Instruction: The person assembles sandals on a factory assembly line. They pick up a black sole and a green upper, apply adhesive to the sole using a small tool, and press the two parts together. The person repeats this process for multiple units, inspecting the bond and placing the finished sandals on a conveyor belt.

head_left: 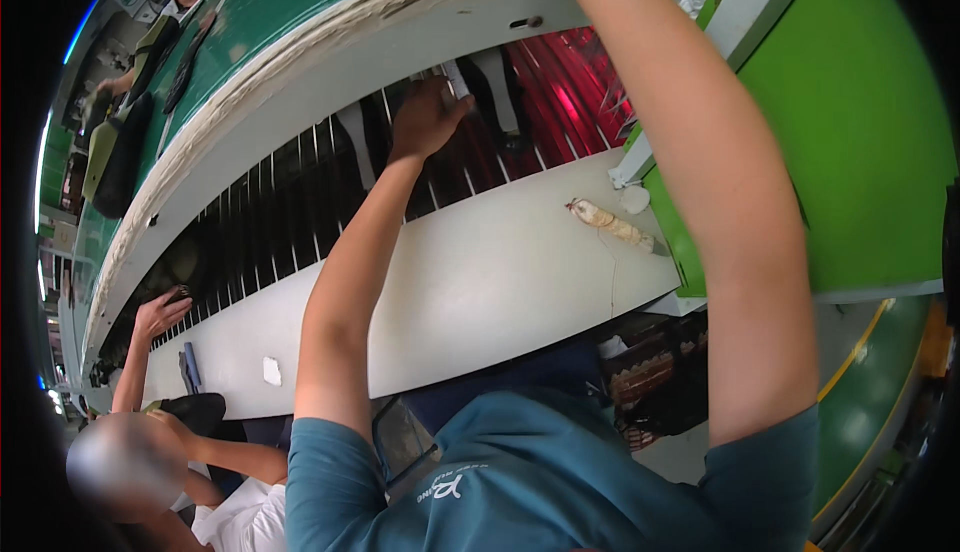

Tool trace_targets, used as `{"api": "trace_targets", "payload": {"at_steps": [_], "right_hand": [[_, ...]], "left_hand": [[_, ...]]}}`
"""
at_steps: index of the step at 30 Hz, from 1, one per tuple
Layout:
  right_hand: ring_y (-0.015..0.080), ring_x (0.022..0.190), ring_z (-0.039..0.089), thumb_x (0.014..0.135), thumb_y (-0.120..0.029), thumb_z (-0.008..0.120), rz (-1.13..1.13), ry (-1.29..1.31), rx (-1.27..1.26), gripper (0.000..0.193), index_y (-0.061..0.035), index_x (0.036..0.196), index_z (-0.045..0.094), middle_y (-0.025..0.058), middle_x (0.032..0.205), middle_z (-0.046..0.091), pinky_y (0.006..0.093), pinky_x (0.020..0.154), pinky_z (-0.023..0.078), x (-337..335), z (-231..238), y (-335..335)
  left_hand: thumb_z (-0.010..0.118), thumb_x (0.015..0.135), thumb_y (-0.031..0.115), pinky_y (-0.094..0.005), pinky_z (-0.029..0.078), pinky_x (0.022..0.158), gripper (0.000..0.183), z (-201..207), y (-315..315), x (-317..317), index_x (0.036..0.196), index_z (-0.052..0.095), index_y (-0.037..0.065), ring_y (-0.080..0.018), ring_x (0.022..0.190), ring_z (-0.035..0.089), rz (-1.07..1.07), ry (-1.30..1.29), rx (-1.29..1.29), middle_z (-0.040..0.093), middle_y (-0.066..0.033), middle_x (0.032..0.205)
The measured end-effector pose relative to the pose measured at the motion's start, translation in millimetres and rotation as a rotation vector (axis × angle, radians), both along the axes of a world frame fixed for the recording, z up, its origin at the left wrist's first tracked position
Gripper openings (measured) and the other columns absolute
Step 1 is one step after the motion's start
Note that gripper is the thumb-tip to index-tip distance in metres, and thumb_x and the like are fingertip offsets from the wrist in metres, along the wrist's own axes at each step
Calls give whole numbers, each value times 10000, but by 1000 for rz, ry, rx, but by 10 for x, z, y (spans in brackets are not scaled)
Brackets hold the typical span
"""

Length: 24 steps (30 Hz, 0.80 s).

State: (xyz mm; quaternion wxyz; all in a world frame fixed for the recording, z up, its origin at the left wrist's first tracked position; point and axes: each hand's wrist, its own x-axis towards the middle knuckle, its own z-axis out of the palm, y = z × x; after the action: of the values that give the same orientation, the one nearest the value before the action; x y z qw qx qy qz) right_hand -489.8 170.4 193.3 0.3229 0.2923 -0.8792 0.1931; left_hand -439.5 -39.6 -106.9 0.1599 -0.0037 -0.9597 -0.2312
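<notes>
White bench [480,272] fronts dark slats; left hand [425,117] pinches a white strip [457,80] lying just right of it, long axis running far-to-near. Right hand unseen.

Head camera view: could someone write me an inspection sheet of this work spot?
Surface: long white ledge below a slot of dark slats with red slats to the right.
Job's things: small white piece at the left hand's fingertips.
Clutter: tape-wrapped knife, white scrap, blue tool on the ledge.
Hands: left hand pinches the white piece among the slats; right hand is out of view, its forearm reaching past the top edge.
Cables: thin thread trailing from the knife.
Surroundings: green machine housing; a co-worker's hand in the slats farther left.
</notes>
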Motion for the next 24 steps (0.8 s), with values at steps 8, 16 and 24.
{"api": "trace_targets", "payload": {"at_steps": [8, 16, 24], "right_hand": [[472, 1315, 639, 944, -310, 671, 21, -134, 37, 486, 34, 1280, 742, 301, 1415, 661, 521, 1124, 547, 58, 27, 15], [322, 1104, 720, 951, -437, 735, 24, 18, 41, 381, -118, 1154, 775, 128, 1203, 743, 464, 979, 586, -132, -163, -115], [349, 1188, 702, 862, -442, 766, 95, -87, 48, 411, -133, 1130, 798, 120, 1218, 730, 487, 1007, 575, -128, -129, -103]], "left_hand": [[874, 961, 445, -470, 515, 1179, 703, -548, 91, -1118, 1498, 645, 55, -345, 1394, 659, -91, 206, 313, 707, -211, 1463], [930, 930, 313, -393, 596, 1037, 498, -896, -9, -1450, 1322, 742, 70, -259, 1177, 741, -119, 353, 376, 792, -97, 1258], [911, 924, 133, -380, 537, 1095, 540, -485, 420, -886, 1392, 680, -5, -252, 1229, 687, -117, 460, 1047, 744, -110, 1317]]}}
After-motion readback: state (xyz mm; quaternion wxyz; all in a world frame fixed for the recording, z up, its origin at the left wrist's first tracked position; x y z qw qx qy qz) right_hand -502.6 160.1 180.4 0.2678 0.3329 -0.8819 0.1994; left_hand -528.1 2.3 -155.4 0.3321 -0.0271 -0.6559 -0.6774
